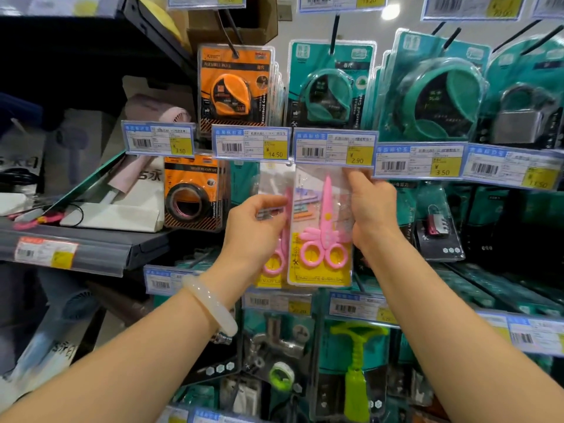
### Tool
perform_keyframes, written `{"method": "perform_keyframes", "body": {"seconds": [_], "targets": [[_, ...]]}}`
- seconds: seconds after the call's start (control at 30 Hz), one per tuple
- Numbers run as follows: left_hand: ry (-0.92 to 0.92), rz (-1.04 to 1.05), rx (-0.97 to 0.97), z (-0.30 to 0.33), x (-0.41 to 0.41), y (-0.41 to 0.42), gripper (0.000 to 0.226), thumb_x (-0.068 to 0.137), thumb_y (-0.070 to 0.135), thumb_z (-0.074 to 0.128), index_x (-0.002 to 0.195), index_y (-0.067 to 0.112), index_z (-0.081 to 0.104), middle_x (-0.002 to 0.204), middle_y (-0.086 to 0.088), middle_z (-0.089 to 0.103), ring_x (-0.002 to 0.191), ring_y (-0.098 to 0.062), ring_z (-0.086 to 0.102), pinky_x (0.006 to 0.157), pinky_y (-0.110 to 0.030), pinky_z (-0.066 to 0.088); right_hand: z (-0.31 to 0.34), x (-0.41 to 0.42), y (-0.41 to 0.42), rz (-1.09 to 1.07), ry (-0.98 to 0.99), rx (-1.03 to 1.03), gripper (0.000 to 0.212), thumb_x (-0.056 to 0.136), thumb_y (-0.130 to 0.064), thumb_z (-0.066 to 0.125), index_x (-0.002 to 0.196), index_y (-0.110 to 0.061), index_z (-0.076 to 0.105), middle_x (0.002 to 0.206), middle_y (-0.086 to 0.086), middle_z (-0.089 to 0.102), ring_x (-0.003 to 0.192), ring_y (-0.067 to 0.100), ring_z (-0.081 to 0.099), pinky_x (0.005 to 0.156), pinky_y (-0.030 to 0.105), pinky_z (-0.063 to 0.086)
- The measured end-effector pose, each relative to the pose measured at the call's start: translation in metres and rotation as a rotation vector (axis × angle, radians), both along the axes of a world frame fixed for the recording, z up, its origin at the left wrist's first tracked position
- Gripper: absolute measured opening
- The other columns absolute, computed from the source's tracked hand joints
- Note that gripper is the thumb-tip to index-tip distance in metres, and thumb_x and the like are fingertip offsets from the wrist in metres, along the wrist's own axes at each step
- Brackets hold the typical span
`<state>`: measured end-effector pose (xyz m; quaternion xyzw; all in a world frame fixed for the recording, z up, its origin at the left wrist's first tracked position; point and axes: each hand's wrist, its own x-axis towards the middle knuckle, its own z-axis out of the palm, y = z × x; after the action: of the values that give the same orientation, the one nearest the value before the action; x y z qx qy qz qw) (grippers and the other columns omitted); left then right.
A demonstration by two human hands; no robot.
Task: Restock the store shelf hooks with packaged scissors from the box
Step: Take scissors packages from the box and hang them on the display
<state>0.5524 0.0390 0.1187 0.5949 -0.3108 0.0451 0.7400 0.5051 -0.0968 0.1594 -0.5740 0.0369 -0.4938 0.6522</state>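
A clear pack with pink scissors (323,227) on a yellow card hangs in front of the shelf, its top just under the price tag marked 2.90 (334,148). My right hand (372,209) pinches that pack's upper right edge. A second pack of pink scissors (276,264) sits behind and to the left of it, and my left hand (253,227) grips it at mid height. The hook itself is hidden behind the price tags. The box is not in view.
Orange tape measure packs (233,87) and teal packs (331,83) hang above. An orange tape roll pack (190,193) hangs left, padlock packs (438,224) right. A grey shelf (91,245) juts out at left. More hooks with a green tool (357,370) fill the rows below.
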Motion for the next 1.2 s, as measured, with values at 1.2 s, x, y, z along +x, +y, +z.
{"method": "perform_keyframes", "body": {"seconds": [1.2], "targets": [[0.000, -0.009, 0.107, -0.034, -0.006, 0.059, 0.042, 0.089, 0.002, 0.058, 0.095, 0.044, 0.055, 0.124, -0.009, 0.059, 0.093, -0.025, 0.066, 0.080, -0.044, 0.056, -0.010, 0.003, -0.009, -0.269, 0.051, -0.191, 0.030, 0.089, -0.020, 0.059, 0.062, -0.016, 0.046, 0.060, 0.001, 0.046, 0.062, 0.016, 0.043, 0.064, 0.034, 0.039]]}}
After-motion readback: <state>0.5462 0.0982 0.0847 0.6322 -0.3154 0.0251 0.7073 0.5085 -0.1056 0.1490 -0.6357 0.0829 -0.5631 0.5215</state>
